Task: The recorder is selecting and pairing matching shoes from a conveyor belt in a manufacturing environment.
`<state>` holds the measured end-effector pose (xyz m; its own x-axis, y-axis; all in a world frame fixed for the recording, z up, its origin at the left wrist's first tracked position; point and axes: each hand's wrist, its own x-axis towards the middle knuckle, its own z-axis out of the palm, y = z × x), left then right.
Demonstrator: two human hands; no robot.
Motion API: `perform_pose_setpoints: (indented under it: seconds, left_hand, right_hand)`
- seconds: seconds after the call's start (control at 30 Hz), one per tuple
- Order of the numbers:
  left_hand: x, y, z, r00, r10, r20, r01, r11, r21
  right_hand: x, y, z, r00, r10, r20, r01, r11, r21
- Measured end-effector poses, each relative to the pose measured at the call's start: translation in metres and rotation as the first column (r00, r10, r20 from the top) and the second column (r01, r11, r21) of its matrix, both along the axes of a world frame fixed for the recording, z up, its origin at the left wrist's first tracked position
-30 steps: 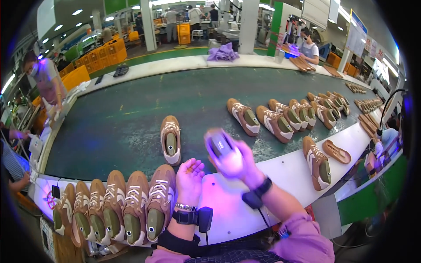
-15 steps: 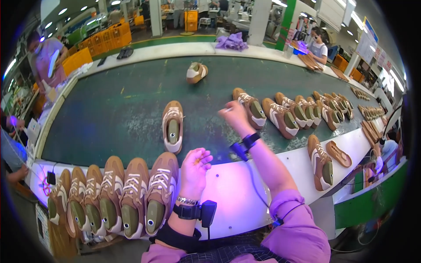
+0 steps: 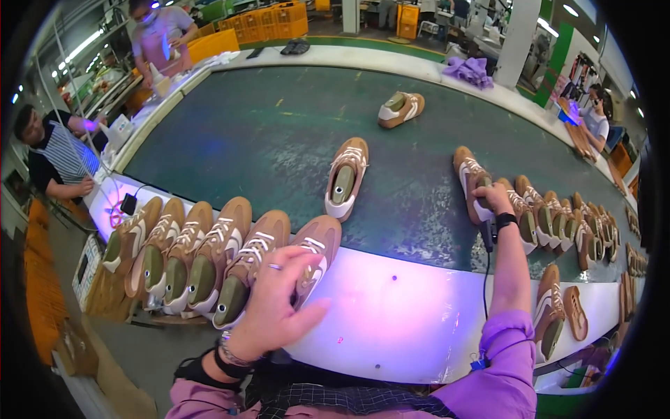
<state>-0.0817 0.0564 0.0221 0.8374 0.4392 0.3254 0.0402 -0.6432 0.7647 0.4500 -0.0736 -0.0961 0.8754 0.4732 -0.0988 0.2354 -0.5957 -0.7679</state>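
We have a brown shoe (image 3: 466, 167) gripped at its heel end in our right hand (image 3: 495, 198), on the green belt (image 3: 251, 133). Left hand (image 3: 279, 304) fingers spread, unclenched, over the rightmost shoe (image 3: 322, 236) nearby; contact: we can't tell.

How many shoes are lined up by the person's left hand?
6 shoes, side by side along the white table; the left hand partly hides the two rightmost.
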Motion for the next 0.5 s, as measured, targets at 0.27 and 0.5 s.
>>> perform_pose_setpoints:
  seconds: [0.27,0.5]
  left_hand:
    - [-0.035,0.015,-0.041,0.913,0.342,-0.221,-0.212,0.863,0.458]
    - [-0.022,-0.011,-0.055,0.959,0.222,-0.175,-0.153,0.928,0.34]
  right_hand:
    - [-0.109,-0.046,0.032,0.75,0.297,-0.59,0.187,0.761,0.622]
    - [-0.25,-0.115,0.086,0.92,0.283,-0.273,-0.199,0.934,0.296]
